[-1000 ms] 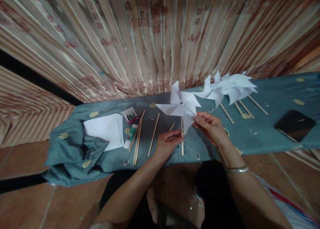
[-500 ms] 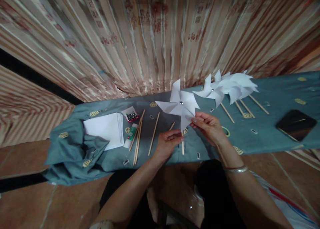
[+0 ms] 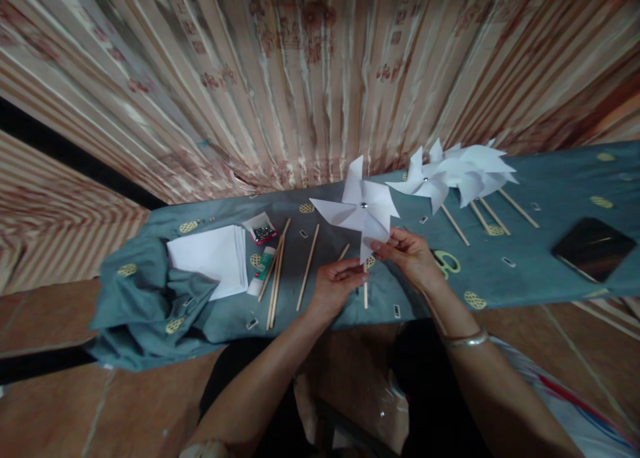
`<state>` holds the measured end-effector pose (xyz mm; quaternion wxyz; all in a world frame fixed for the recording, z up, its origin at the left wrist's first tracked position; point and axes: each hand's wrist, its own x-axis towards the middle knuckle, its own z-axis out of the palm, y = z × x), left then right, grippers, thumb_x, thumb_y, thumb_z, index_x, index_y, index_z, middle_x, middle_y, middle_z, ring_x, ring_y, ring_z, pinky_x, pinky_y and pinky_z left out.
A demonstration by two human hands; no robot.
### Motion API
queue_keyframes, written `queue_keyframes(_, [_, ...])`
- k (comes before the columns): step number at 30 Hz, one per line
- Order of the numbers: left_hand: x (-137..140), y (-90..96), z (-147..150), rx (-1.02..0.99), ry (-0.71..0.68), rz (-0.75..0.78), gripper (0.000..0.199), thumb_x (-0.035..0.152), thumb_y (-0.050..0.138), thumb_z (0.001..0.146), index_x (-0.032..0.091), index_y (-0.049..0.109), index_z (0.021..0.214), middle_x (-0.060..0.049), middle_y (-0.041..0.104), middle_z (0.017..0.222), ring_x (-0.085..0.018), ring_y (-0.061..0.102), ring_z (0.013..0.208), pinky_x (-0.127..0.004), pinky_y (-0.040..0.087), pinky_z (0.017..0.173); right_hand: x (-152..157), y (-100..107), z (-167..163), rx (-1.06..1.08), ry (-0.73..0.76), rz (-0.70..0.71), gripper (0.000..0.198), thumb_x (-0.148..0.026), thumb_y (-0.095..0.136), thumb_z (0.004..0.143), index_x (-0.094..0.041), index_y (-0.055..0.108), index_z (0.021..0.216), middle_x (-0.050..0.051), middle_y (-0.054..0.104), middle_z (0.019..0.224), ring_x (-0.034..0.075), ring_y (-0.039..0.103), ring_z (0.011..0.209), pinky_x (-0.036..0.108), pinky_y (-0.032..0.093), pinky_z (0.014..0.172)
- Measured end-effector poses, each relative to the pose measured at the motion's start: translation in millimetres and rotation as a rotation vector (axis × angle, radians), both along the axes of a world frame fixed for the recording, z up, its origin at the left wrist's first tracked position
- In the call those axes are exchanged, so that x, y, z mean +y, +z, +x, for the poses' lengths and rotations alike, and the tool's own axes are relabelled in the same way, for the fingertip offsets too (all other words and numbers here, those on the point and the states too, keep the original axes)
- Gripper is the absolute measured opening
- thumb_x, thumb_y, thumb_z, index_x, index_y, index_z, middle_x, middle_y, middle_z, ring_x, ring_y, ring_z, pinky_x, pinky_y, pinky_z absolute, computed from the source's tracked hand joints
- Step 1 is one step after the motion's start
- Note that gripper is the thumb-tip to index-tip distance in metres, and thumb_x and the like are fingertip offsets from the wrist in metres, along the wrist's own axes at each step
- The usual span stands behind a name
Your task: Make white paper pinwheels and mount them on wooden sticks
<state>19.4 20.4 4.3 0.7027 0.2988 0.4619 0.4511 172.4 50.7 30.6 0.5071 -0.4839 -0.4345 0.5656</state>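
A white paper pinwheel [image 3: 353, 211] with a silver pin at its centre is held up over the cloth-covered table. My left hand [image 3: 336, 286] is closed on its wooden stick, whose lower end shows below the fingers. With thumb and fingers pinched, my right hand [image 3: 406, 253] grips the edge of the lower paper blade. Just right of that wrist lies a pair of scissors with light green handles [image 3: 449, 263], partly hidden by the hand. Left of my left hand, a single wooden stick [image 3: 308, 268] rests on the cloth.
Several finished pinwheels [image 3: 470, 171] lie overlapped at the back right. A dark flat device [image 3: 594, 250] sits at the far right. Leftward are loose sticks [image 3: 277, 281], a glue stick [image 3: 261, 271], a small box of pins [image 3: 262, 230] and stacked white paper [image 3: 210, 261]. A pleated curtain [image 3: 320, 78] hangs behind.
My right hand has shifted a little left and down along the pinwheel's lower blade, uncovering more of the scissors. The pinwheel has turned very slightly. My left hand stays in place.
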Motion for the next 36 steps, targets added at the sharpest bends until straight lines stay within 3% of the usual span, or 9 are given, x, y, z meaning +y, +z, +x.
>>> queue_keyframes(6, [0,1.5,-1,-0.002,0.006,-0.001,0.044,0.029,0.093,0.041,0.016,0.078,0.081,-0.005,0.077,0.077,-0.016,0.068,0.069,-0.030,0.054,0.077,0,1,0,-0.086,-0.006,0.033,0.036,-0.053,0.085,0.057,-0.022,0.070,0.068,-0.003,0.064,0.056,0.013,0.055,0.053,0.026,0.046,0.051])
queue_keyframes(10, [2,5.8,-3,-0.037,0.044,-0.029,0.044,0.028,0.094,0.038,0.017,0.078,0.078,-0.004,0.076,0.075,-0.015,0.067,0.069,-0.030,0.054,0.077,3,2,21,-0.168,-0.063,0.086,0.041,-0.060,0.075,0.070,-0.020,0.070,0.063,0.000,0.065,0.056,0.010,0.048,0.047,0.024,0.039,0.046])
queue_keyframes(14, [0,7.5,-4,-0.046,0.001,-0.039,0.046,0.030,0.094,0.037,0.016,0.078,0.078,-0.004,0.076,0.075,-0.015,0.067,0.068,-0.030,0.054,0.077,14,-1,48,-0.168,-0.407,0.151,0.038,-0.058,0.075,0.070,-0.020,0.071,0.067,0.000,0.064,0.056,0.009,0.048,0.047,0.023,0.036,0.045])
queue_keyframes(17, [-2,8.3,-4,-0.032,-0.082,-0.030,0.046,0.031,0.094,0.039,0.015,0.079,0.080,-0.005,0.076,0.074,-0.016,0.067,0.069,-0.032,0.053,0.080,22,-6,60,-0.205,-0.627,0.208,0.033,-0.050,0.082,0.064,-0.021,0.072,0.077,0.000,0.071,0.069,0.011,0.059,0.059,0.024,0.048,0.059])
queue_keyframes(21, [-4,10.0,-3,-0.028,-0.139,-0.045,0.045,0.031,0.094,0.037,0.016,0.078,0.076,-0.003,0.074,0.069,-0.014,0.064,0.065,-0.030,0.052,0.077,28,-12,63,-0.124,-0.510,0.093,0.040,-0.051,0.082,0.062,-0.024,0.074,0.090,0.001,0.076,0.088,0.016,0.069,0.082,0.027,0.054,0.074])
queue_keyframes(25, [-4,11.0,-4,-0.014,-0.171,-0.037,0.043,0.032,0.094,0.038,0.016,0.078,0.075,-0.002,0.073,0.067,-0.014,0.063,0.064,-0.030,0.051,0.076,26,-10,61,-0.013,-0.390,-0.057,0.041,-0.056,0.085,0.055,-0.025,0.075,0.081,0.001,0.075,0.078,0.014,0.067,0.070,0.025,0.054,0.064])
queue_keyframes(31, [-2,11.3,-5,0.012,-0.154,-0.014,0.042,0.034,0.094,0.038,0.016,0.078,0.074,-0.003,0.073,0.067,-0.015,0.064,0.065,-0.032,0.052,0.077,24,-2,61,0.057,-0.404,-0.088,0.043,-0.043,0.093,0.041,-0.023,0.076,0.075,-0.004,0.071,0.065,0.008,0.058,0.055,0.019,0.047,0.051])
queue_keyframes(36, [-2,10.8,-5,0.020,-0.133,0.009,0.043,0.035,0.094,0.041,0.018,0.079,0.077,-0.003,0.074,0.071,-0.015,0.065,0.066,-0.031,0.052,0.075,23,-4,62,0.045,-0.394,-0.061,0.039,-0.039,0.092,0.044,-0.023,0.075,0.075,-0.002,0.072,0.068,0.010,0.060,0.057,0.022,0.048,0.052])
